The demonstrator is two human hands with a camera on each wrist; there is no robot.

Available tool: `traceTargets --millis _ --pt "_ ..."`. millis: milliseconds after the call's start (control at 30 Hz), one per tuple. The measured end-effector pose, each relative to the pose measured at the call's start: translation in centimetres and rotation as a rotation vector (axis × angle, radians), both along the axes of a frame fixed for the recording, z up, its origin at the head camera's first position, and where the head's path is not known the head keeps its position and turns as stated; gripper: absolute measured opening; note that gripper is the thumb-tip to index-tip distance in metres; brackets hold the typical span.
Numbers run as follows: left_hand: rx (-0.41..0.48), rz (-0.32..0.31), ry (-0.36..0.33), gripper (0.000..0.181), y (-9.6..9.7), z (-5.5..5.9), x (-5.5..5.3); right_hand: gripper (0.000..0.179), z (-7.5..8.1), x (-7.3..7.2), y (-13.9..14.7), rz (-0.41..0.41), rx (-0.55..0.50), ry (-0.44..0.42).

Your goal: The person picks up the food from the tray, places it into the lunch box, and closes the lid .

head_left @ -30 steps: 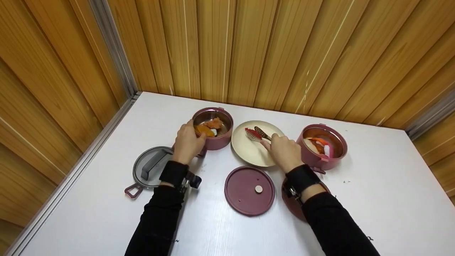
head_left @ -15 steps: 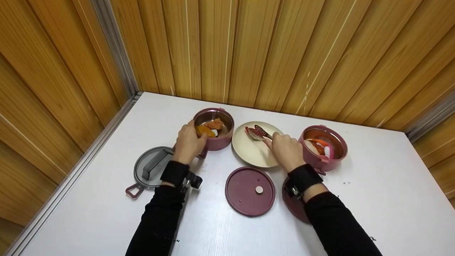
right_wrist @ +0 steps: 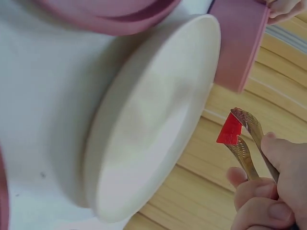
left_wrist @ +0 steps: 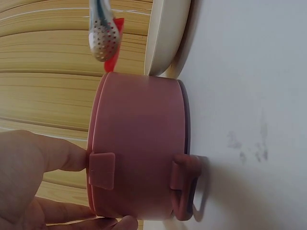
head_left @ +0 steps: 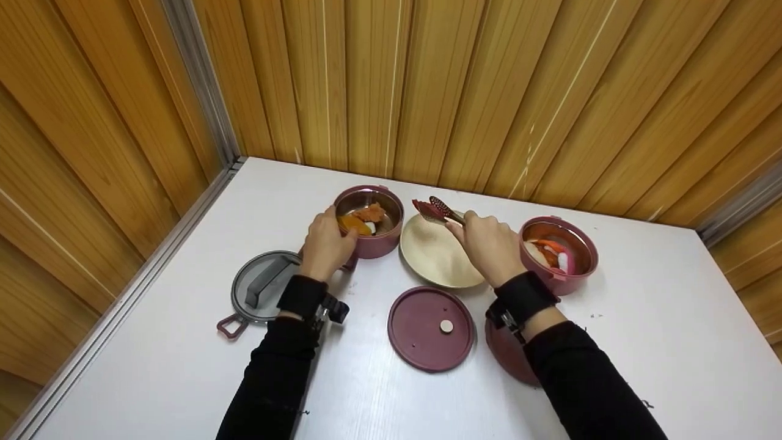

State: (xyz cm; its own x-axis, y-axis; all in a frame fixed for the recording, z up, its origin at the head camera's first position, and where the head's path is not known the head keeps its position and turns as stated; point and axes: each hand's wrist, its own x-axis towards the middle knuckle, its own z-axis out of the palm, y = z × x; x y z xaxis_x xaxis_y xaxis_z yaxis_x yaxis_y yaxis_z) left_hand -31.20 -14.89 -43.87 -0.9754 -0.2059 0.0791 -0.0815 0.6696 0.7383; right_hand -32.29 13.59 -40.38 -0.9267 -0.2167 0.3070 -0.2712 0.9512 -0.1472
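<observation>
A round pink food container point(head_left: 376, 245) with a metal inside stands at the back left, holding orange and white food pieces point(head_left: 368, 214). My left hand point(head_left: 328, 244) holds its near-left rim; in the left wrist view its thumb lies at the rim by a tab. My right hand point(head_left: 490, 249) grips perforated metal tongs point(right_wrist: 253, 123). Between the tips of the tongs is a small red piece point(right_wrist: 229, 131), raised above the left far part of the cream plate point(head_left: 434, 256). The plate shows nothing on its visible surface.
A second pink container point(head_left: 559, 284) with food pieces stands right of the plate. Nearer lie a round maroon lid point(head_left: 421, 318), another maroon disc point(head_left: 513, 357) partly under the right forearm, and a grey lid with a handle point(head_left: 247, 315). Wood-patterned walls point(head_left: 415, 91) close off the back.
The tongs with the red piece have risen off the plate and shifted left and away, toward the left container. My left hand stays on that container's rim.
</observation>
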Motion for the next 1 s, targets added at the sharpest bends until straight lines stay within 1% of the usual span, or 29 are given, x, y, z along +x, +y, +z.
traceTargets --millis 133,233,267,433,467,500,600,667,700,733,833,867,900,933,1000 --pt "0.006 -0.001 -0.003 0.072 0.1 0.0 -0.2 0.047 0.7 -0.1 -0.8 0.002 -0.029 -0.002" --pt "0.012 -0.003 0.0 0.074 -0.1 -0.5 -0.6 0.049 1.0 -0.1 -1.7 0.004 -0.044 -0.009" --pt "0.004 -0.007 0.027 0.075 -0.4 -1.7 -1.4 0.05 1.0 -0.1 -2.1 0.005 -0.049 -0.013" --pt "-0.041 0.014 0.098 0.078 -1.2 -5.8 -4.4 0.051 0.8 -0.2 -3.9 0.028 -0.057 -0.014" --pt "-0.044 0.012 0.109 0.078 -1.2 -5.9 -4.3 0.051 0.7 -0.2 -4.2 0.038 -0.053 -0.001" --pt "-0.041 0.012 0.093 0.076 -1.1 -5.3 -4.0 0.051 0.6 -0.2 -4.5 0.047 -0.047 0.012" --pt "-0.043 0.009 0.105 0.077 -1.1 -6.0 -4.6 0.051 0.3 -0.3 -5.3 0.077 -0.03 0.064" --pt "-0.051 0.005 0.102 0.079 -1.1 -6.3 -4.9 0.05 0.1 -0.3 -5.7 0.092 -0.018 0.089" --pt "-0.061 0.009 0.102 0.08 -1.2 -7.1 -5.6 0.05 0.0 -0.3 -5.9 0.094 -0.018 0.091" --pt "-0.067 0.013 0.11 0.082 -1.1 -7.4 -5.8 0.05 0.0 -0.3 -6.1 0.097 -0.019 0.094" --pt "-0.089 0.012 0.13 0.082 -1.0 -7.3 -5.7 0.049 -0.1 -0.3 -6.6 0.097 -0.017 0.073" --pt "-0.087 0.008 0.124 0.081 -0.9 -6.9 -5.4 0.049 -0.1 -0.3 -6.7 0.096 -0.016 0.061" --pt "-0.097 0.012 0.131 0.079 -0.8 -6.7 -5.2 0.049 -0.1 -0.2 -6.8 0.096 -0.015 0.048" --pt "-0.099 0.019 0.14 0.079 -0.6 -6.2 -4.7 0.049 -0.1 -0.2 -7.0 0.093 -0.012 0.029" --pt "-0.075 0.014 0.106 0.078 -0.2 -4.2 -3.3 0.049 -0.2 -0.2 -7.1 0.09 -0.005 -0.008"
